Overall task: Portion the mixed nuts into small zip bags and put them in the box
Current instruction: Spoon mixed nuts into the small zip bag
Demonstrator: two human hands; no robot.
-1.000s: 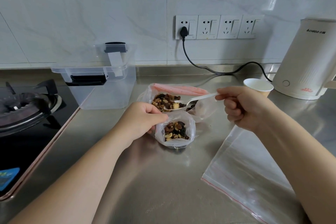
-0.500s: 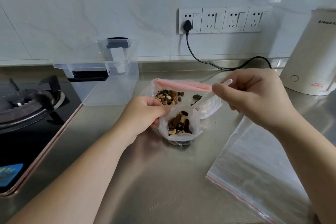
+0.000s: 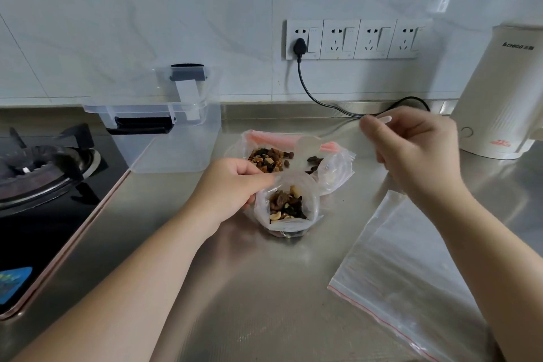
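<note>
We see a steel desk (image 3: 164, 288) with a small bag (image 3: 289, 206) standing open at its middle, holding nuts (image 3: 286, 204) in its lower part. Our left hand (image 3: 232, 188) pinches the bag's left rim between thumb and fingers, closed on the plastic and keeping the mouth open. Just behind it, touching it, sits a bigger bag (image 3: 296, 156) with a pink zip strip, also open, with more nuts heaped in its left side and a few dark pieces on its right.

Our right hand (image 3: 417, 150) is raised above the desk to the right of both bags, fingers curled around the handle of a clear spoon (image 3: 308, 145). The spoon's bowl hangs over the bigger bag's mouth; it is blurred, and we cannot tell whether it carries anything. The two hands are well apart.

The box (image 3: 164, 129), clear plastic with black latches, stands open at the back left, near the bags but not touching them, its lid (image 3: 188, 82) leaning upright behind it against the wall. Left of it is a stove (image 3: 44, 167). A flat empty bag (image 3: 411, 276) lies on the desk at the right, under our right forearm. A white kettle (image 3: 499, 97) stands at the far right, and a black cord (image 3: 323, 100) runs from the sockets (image 3: 352, 38) along the back of the desk.
</note>
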